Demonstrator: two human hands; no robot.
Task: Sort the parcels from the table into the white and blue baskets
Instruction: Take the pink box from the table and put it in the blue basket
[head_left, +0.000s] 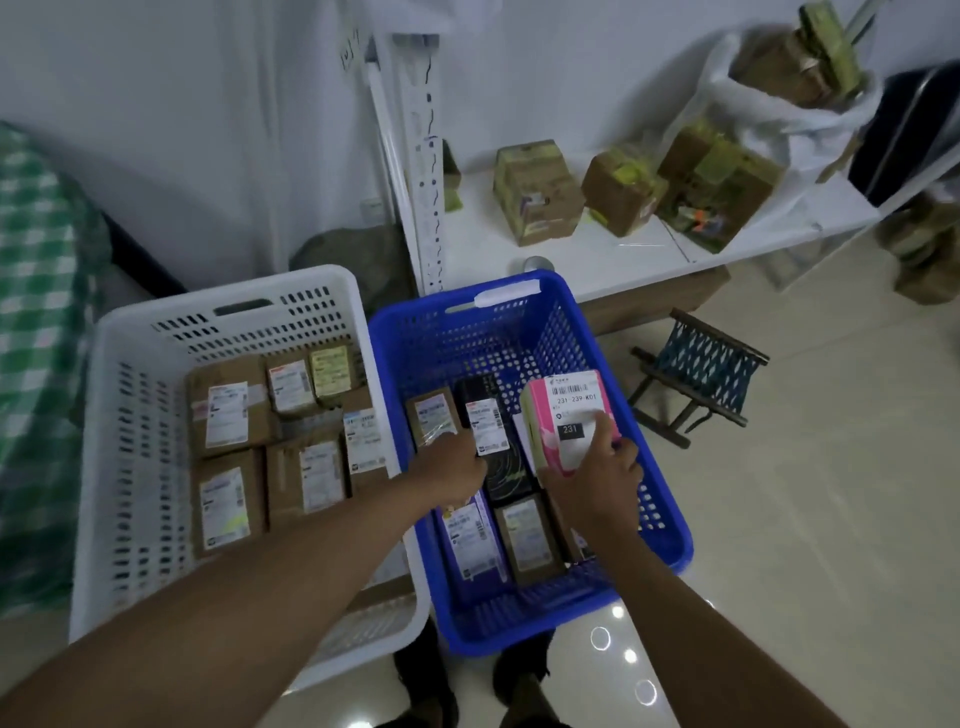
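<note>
My right hand (597, 486) grips a pink and white parcel (563, 415) upright inside the blue basket (670, 540). My left hand (454, 467) reaches into the same basket and rests against a long black parcel (493, 441); its fingers are hidden, so its hold is unclear. Several other labelled parcels lie flat on the blue basket's floor. The white basket (119, 415) to the left holds several brown cardboard parcels (228, 410). On the white table (587, 254) behind stand three taped brown parcels (535, 192).
A white sack (769, 93) of more parcels leans at the table's right end. A small folding stool (696, 374) stands on the tiled floor right of the blue basket. A green checked cloth (36, 322) hangs at far left. My feet show below the baskets.
</note>
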